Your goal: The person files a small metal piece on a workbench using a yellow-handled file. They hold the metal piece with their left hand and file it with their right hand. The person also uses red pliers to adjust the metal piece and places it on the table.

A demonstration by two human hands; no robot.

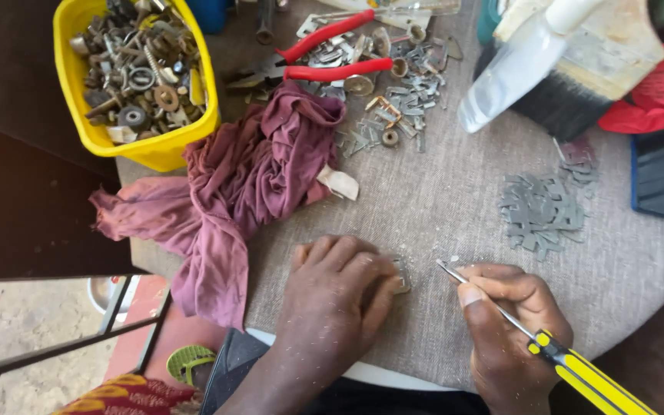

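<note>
My left hand [336, 296] lies palm down on the grey cloth-covered table [439, 200], pressing a small flat metal piece [402, 275] whose edge shows past the fingers. My right hand [512, 323] grips a screwdriver [555, 350] with a yellow and black handle. Its thin metal tip points up-left and rests on the cloth just right of the metal piece.
A maroon rag [247, 177] lies to the left. A yellow tub [136, 73] of screws and washers stands at the back left. Red-handled pliers [324, 54], scattered metal bits [405, 96], a pile of small grey plates [539, 211], a paintbrush [578, 69] and a dark block [662, 173] lie further back.
</note>
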